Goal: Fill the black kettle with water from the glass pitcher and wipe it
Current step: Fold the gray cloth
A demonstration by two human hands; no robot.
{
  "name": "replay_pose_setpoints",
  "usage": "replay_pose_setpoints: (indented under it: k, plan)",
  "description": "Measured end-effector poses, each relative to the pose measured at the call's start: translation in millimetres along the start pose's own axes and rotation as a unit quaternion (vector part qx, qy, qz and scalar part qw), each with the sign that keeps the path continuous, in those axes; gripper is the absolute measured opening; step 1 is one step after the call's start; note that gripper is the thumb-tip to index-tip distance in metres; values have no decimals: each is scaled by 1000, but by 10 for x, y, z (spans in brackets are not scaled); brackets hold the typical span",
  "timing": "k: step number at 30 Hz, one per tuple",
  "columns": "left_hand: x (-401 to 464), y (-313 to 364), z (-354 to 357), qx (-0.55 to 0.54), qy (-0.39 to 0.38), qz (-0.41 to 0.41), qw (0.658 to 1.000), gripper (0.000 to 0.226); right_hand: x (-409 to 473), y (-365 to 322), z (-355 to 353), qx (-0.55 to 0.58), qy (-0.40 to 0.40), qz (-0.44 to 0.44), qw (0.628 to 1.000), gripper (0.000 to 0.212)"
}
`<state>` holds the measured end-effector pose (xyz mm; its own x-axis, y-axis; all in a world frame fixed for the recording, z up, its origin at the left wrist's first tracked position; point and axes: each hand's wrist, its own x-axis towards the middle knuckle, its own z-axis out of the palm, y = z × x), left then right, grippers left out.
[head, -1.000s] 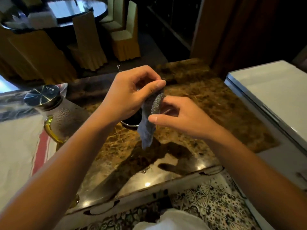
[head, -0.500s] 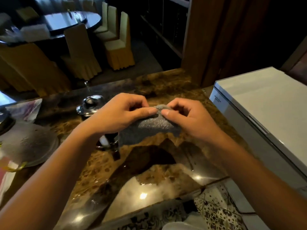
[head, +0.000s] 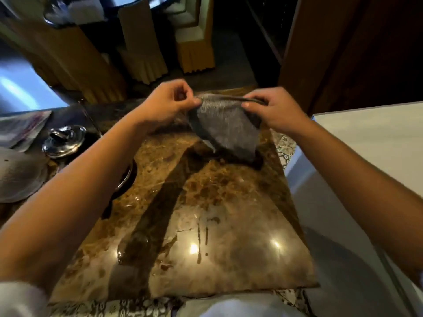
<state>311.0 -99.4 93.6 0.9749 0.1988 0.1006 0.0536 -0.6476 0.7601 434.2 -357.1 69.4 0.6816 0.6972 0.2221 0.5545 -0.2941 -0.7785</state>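
Marble counter (head: 229, 213), grey cloth (head: 225, 126), no writing

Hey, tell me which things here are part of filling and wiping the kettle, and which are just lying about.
Part of the job:
grey cloth, pinched by left hand and right hand
kettle, mostly hidden
shiny lid

Lying about:
covered chairs
white cabinet

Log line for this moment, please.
left hand: pinches grey cloth | right hand: pinches cloth | cloth: spread above marble counter | kettle: mostly hidden
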Motion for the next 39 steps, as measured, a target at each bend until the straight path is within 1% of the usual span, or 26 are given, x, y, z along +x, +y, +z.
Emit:
replay_pose_setpoints:
  k: [2,4,5,7,9,12,16,17,18,20,21,24,26,28,30,32,34,36,37,39]
  plan:
    - [210,13,-57,92,6,18,996,13,216,37,-67,-49,42,-7,998,21]
    - [289,17,-125,193,8,15,981,25,314,61,-86,-82,70,-23,994,25]
    - [308,28,-111,225,21,16,974,29,351,126,-116,-92,62,-27,993,27]
    - [250,5,-56,296,44,30,954,28,307,243,-72,-127,17,-31,991,28]
    - [122,-133,156,357,20,31,933,23,174,480,27,-159,-35,-27,986,28]
    - [-267,-387,483,370,-38,13,928,20,-165,723,223,-186,-87,-28,978,26]
    - [-797,-706,781,369,-98,74,921,14,-751,855,439,-223,-161,-36,961,36]
    - [-916,-784,816,360,-112,75,923,16,-866,876,487,-237,-174,-35,955,39]
    - [-1015,-821,830,345,-118,72,928,24,-950,876,504,-247,-177,-35,952,41]
    - [-1127,-832,818,318,-124,40,939,46,-1014,804,483,-252,-164,-34,953,41]
    - [-1150,-831,814,306,-115,27,945,54,-1004,769,500,-241,-148,-34,959,40]
    - [-1041,-761,887,302,-35,18,952,58,-834,663,627,-229,-81,-29,970,38]
    - [-885,-724,1016,324,-23,-2,946,65,-626,640,801,-265,-73,-16,961,44]
    - [-728,-719,1169,355,-74,-37,931,86,-409,681,963,-307,-91,11,947,55]
    - [-656,-784,1260,375,-126,-69,916,101,-243,757,1074,-323,-78,48,942,58]
    - [-639,-845,1241,375,-158,-78,910,106,-104,848,1085,-306,-22,84,948,52]
    - [-651,-859,1167,386,-169,-68,905,110,19,894,998,-256,50,137,956,40]
    - [-657,-871,1119,392,-184,-66,899,114,116,926,901,-234,81,190,950,35]
    - [-656,-866,1123,398,-187,-63,896,115,114,935,854,-241,79,191,948,36]
    - [-657,-892,1119,402,-186,-67,894,119,64,863,884,-257,43,135,956,40]
